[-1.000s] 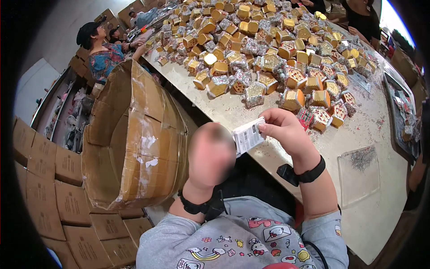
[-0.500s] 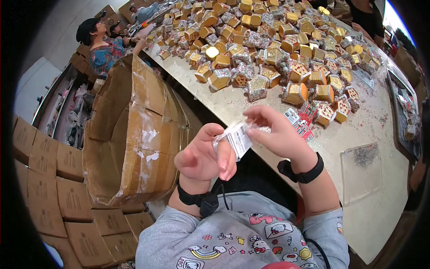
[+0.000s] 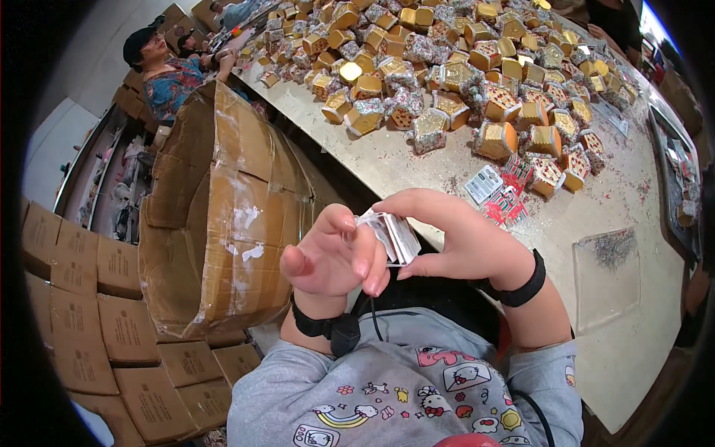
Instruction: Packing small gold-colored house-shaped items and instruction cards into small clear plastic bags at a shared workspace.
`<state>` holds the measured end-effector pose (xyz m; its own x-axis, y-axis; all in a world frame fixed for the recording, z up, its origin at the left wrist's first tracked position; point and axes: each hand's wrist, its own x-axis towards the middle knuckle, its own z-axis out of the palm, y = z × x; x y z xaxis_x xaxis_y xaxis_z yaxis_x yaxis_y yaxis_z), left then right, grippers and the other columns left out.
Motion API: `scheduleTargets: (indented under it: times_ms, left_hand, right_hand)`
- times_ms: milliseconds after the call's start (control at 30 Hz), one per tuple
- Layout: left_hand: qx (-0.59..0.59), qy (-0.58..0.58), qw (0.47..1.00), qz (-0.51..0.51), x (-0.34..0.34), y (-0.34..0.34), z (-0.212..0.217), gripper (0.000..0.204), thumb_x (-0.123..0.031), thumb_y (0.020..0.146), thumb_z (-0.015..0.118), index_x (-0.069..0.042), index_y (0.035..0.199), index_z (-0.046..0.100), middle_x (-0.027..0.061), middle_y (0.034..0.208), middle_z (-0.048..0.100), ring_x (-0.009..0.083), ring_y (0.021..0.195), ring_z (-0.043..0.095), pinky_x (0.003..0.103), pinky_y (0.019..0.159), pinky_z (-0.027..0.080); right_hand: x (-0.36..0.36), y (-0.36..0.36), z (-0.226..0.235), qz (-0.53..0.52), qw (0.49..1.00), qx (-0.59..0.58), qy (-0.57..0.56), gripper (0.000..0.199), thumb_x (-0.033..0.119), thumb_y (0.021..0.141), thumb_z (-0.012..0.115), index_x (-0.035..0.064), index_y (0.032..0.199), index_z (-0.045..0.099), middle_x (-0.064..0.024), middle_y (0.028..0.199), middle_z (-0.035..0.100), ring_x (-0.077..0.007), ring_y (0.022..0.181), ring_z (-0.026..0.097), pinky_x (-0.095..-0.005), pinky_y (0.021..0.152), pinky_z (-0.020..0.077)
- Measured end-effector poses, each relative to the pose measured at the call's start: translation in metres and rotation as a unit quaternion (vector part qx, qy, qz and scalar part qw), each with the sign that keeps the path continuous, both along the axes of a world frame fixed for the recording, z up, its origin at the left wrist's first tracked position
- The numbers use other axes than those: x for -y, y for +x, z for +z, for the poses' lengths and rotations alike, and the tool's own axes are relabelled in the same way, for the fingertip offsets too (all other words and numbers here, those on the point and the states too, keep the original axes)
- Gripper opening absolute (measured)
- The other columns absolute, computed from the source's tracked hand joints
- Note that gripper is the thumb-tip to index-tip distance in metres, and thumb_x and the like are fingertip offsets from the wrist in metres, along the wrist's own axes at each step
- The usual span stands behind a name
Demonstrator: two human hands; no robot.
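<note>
A small stack of white tags (image 3: pixel 402 240) in a clear plastic wrap sits between my two hands, above the table's near edge. My right hand (image 3: pixel 454 235) pinches the stack from the right, thumb below and fingers along the top. At the stack's left side, my left hand (image 3: pixel 328 257) has its palm turned up and its curled fingers against the plastic; the thumb stands away. Beyond my right hand lie red and green printed cards (image 3: pixel 510 201) and a white card (image 3: pixel 482 184) on the table.
A heap of gold house-shaped boxes (image 3: pixel 499 138) with sprinkle-like coating covers the far table (image 3: pixel 625 372). A clear flat plastic sheet (image 3: pixel 605 290) lies right. A large open carton (image 3: pixel 246 223) stands left, stacked brown boxes (image 3: pixel 123 335) beyond it. A person (image 3: pixel 167 82) is at far left.
My right hand has shifted its grip, now wrapping the stack from the right side. The stack has come down slightly and turned, showing its edges fanned apart.
</note>
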<state>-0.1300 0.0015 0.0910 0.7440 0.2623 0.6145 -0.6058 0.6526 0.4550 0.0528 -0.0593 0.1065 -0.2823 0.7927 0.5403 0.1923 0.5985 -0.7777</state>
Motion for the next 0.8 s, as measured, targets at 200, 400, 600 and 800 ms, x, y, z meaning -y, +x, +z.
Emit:
scheduleTargets:
  times_ms: [200,400,600,800]
  left_hand:
    - [-0.105,-0.002,0.987,0.122,0.001,-0.006,0.003,0.05,-0.031,0.083,0.053,-0.001,0.12,0.036,0.0202,0.101,0.051,0.0342,0.092,0.053,0.04,0.074,0.047]
    - [-0.136,-0.062,0.974,0.168,-0.001,-0.008,0.001,0.042,-0.025,0.084,0.049,0.001,0.116,0.039,0.0204,0.107,0.05,0.0331,0.098,0.052,0.04,0.077,0.048]
    - [-0.262,-0.083,0.933,0.233,0.0,-0.008,-0.003,0.034,-0.019,0.085,0.047,0.002,0.113,0.043,0.0158,0.103,0.054,0.0221,0.084,0.057,0.033,0.069,0.048]
    - [-0.35,0.034,0.891,0.286,0.008,0.002,-0.009,0.024,-0.017,0.084,0.056,0.0,0.1,0.053,0.0038,0.079,0.055,0.0071,0.056,0.045,0.02,0.051,0.038]
  right_hand:
    - [-0.001,0.006,-0.004,-0.037,0.999,0.002,-0.034,0.07,0.021,0.057,0.079,0.003,0.118,0.05,-0.0125,0.108,0.057,-0.0268,0.102,0.054,-0.0343,0.087,0.0412]
    - [-0.003,0.01,-0.002,-0.084,0.994,0.052,-0.055,0.064,0.026,0.057,0.08,0.0037,0.111,0.054,-0.01,0.102,0.059,-0.0232,0.091,0.056,-0.0328,0.081,0.0432]
    - [-0.005,0.006,-0.015,-0.112,0.99,-0.065,-0.052,0.061,0.013,0.06,0.078,0.0034,0.113,0.05,-0.0089,0.104,0.057,-0.0206,0.094,0.055,-0.0332,0.083,0.0423]
    - [0.0,-0.001,-0.003,-0.17,0.977,0.115,-0.063,0.053,0.01,0.061,0.072,0.0035,0.109,0.051,-0.0112,0.098,0.057,-0.0267,0.091,0.055,-0.0359,0.083,0.0418]
